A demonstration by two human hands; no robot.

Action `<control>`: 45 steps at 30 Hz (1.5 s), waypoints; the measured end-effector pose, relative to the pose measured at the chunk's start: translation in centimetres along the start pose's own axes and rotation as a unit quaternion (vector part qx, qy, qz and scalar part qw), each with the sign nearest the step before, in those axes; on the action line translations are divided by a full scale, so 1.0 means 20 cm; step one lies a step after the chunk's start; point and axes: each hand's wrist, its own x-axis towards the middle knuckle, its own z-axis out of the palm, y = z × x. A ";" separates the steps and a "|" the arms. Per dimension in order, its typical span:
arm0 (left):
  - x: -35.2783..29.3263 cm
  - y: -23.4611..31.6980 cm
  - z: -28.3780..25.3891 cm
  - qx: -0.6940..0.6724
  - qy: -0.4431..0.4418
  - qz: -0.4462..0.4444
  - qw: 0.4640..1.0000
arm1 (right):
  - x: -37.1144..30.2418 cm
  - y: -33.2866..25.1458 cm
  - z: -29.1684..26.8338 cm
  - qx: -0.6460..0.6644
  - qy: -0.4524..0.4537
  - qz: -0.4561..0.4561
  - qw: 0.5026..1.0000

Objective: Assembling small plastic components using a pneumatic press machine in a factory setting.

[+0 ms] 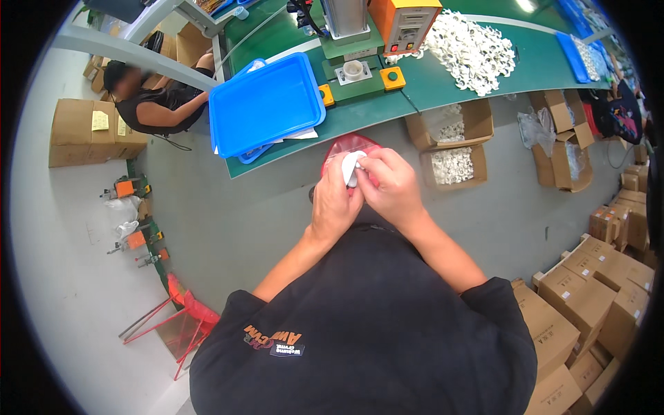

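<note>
In front of my body, my left hand [333, 205] is closed around a small, curved white plastic part [350, 168]. My right hand [393, 185] pinches the same part at its right edge, thumb and forefinger together. The fingers cover much of the part, so its full shape is hidden. Just beyond my hands is a red seat [344, 144]. On the green workbench [366, 108] ahead stands a press machine [349, 43] with a round white fixture [353, 70] on its base.
An empty blue tray [266, 104] lies at the bench's left. Loose white parts [470, 52] are heaped at the right, beside an orange control box [407, 26]. Open cartons [484, 119] stand below the bench. Another person [162, 104] sits at the left; stacked boxes [577, 277] stand at the right.
</note>
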 end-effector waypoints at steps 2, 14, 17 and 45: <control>-0.01 0.00 0.01 0.006 0.002 0.012 1.000 | -0.01 -0.01 -0.01 -0.051 -0.038 -0.007 0.998; -0.07 -0.01 0.09 -0.043 -0.136 0.030 0.989 | -0.27 0.19 -0.06 0.309 -0.103 0.305 0.895; -0.06 -0.01 0.15 0.040 -0.279 -0.025 0.959 | -0.39 0.25 -0.07 0.371 -0.090 0.364 0.850; 0.36 -0.54 -0.25 -0.475 -0.571 0.024 0.669 | -0.66 0.33 0.36 0.139 -0.360 0.548 0.743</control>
